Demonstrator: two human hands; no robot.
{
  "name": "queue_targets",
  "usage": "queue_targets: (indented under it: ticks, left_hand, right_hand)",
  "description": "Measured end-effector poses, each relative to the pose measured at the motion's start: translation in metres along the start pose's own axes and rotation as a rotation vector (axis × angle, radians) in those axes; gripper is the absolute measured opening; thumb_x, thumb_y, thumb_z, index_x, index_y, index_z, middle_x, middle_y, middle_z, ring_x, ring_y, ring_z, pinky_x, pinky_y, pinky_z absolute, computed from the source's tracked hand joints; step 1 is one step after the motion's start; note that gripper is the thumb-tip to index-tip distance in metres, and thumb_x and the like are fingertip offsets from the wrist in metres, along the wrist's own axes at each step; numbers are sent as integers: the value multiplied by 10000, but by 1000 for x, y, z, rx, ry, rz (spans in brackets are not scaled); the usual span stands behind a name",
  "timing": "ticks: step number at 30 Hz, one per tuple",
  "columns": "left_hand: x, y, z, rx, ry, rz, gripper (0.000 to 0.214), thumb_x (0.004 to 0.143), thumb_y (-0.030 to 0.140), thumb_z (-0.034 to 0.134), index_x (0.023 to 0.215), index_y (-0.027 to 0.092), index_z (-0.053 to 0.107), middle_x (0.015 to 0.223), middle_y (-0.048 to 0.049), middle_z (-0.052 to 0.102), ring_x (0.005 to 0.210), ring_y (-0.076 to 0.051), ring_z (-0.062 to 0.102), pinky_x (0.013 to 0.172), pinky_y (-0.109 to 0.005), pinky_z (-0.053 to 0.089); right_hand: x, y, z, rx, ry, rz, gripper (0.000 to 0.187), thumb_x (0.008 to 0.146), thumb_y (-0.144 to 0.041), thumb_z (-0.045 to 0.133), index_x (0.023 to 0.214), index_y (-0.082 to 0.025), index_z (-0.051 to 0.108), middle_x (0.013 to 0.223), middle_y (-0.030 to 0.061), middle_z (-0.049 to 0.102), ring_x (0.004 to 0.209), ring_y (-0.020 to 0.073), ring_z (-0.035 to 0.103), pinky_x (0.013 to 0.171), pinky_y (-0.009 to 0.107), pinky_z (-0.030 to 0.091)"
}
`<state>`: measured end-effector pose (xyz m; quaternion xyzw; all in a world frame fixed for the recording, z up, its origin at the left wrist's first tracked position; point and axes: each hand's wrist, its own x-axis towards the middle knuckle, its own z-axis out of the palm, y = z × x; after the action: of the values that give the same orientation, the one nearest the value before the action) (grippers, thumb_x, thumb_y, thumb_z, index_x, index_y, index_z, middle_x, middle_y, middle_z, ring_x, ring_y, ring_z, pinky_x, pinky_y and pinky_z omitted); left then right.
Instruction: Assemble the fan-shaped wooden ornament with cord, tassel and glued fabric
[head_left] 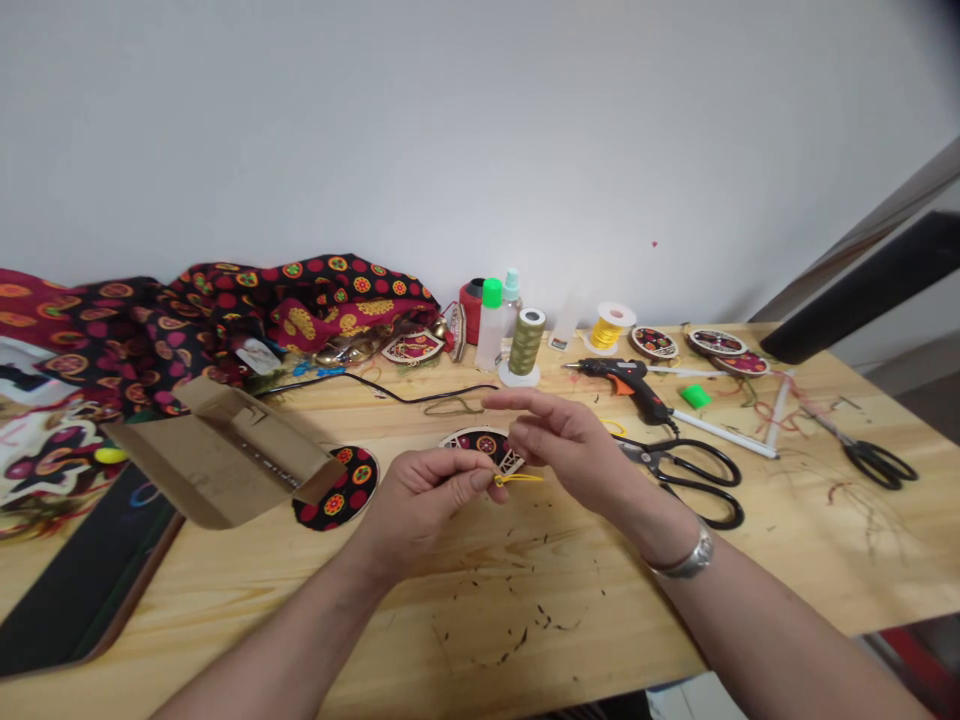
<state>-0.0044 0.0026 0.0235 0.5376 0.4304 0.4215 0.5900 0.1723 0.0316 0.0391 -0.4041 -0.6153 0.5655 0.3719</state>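
My left hand (pixel 426 500) pinches a short looped yellow cord (pixel 521 478) between thumb and fingertips, its loose end pointing right. Just right of it hovers my right hand (pixel 562 445), index finger stretched out and the other fingers partly curled, with nothing visible in them. Behind both hands lies an oval ornament (pixel 484 440) of patterned dark fabric with a pale cut-out border, partly hidden by my fingers. A round piece of floral fabric (pixel 352 490) rests to the left of my left hand.
Black-handled scissors (pixel 705 475) and a glue gun (pixel 626 385) lie at right. A spool of yellow cord (pixel 609 325), green thread cone (pixel 526 345) and bottles line the wall. An open cardboard box (pixel 225 455) and heaped patterned fabric (pixel 225 315) are at left.
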Motion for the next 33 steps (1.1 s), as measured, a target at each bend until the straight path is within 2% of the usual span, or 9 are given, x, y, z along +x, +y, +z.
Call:
queue_targets:
  ticks: [4,7,10,14,18,22,27,30,33]
  left_hand:
    - [0,-4,-2,-61,2,-40,139,733,298,668,681,189,737,598,13,645,456,-52,375,466,-195,301]
    - [-1,-8,-4,-110,3,-72,149,742,321,667,710,191,733,607,14,644,453,-43,311,443,-189,239]
    - [-1,-9,-5,-154,9,-103,173,731,341,676,697,178,722,590,9,633,449,-43,278,434,-195,200]
    - [-1,-8,-4,-200,28,-132,186,712,345,691,684,162,714,559,10,607,436,-38,262,427,-203,169]
    - [1,-7,-3,-227,18,-130,225,730,344,676,629,145,698,544,11,576,427,-29,251,423,-210,136]
    - [0,-7,-3,-301,25,-143,206,722,327,689,636,140,698,527,19,546,419,-23,241,422,-213,115]
    - [1,-6,-2,-383,36,-150,219,720,310,692,629,111,699,527,9,543,403,-10,224,412,-209,106]
    - [1,-4,-3,-441,14,-172,220,714,305,695,634,101,694,563,-1,558,400,-3,229,406,-204,107]
    - [2,-4,-3,-485,-4,-198,215,713,297,695,636,96,686,554,8,533,396,-1,223,401,-198,105]
  right_hand:
    - [0,-3,-8,-5,-209,-208,332,829,-147,520,1128,-252,620,1093,31,627,873,124,581,755,271,467]
    - [3,0,-8,-25,-258,-227,314,817,-130,545,1100,-221,644,1128,52,635,1012,157,572,878,315,449]
    - [5,5,-5,38,-240,-86,293,783,-153,596,1065,-190,664,984,55,689,858,145,627,790,301,490]
    - [7,10,-1,216,-153,52,177,707,-206,681,879,-174,713,792,29,699,669,114,623,619,248,492]
    - [6,7,5,295,-112,91,119,664,-196,710,765,-134,700,620,2,654,510,68,537,512,211,430]
    - [5,4,10,268,-89,100,78,675,-189,693,687,-121,654,557,-18,607,488,56,483,503,204,401]
    - [5,5,8,126,-61,118,71,718,-191,645,747,-127,631,650,0,611,562,72,504,544,213,397]
    - [4,5,5,104,-5,84,147,764,-188,587,900,-147,625,693,-1,613,539,64,479,513,203,382]
    - [2,2,3,163,-45,-21,325,794,-161,545,1115,-204,577,960,37,643,572,55,495,530,203,407]
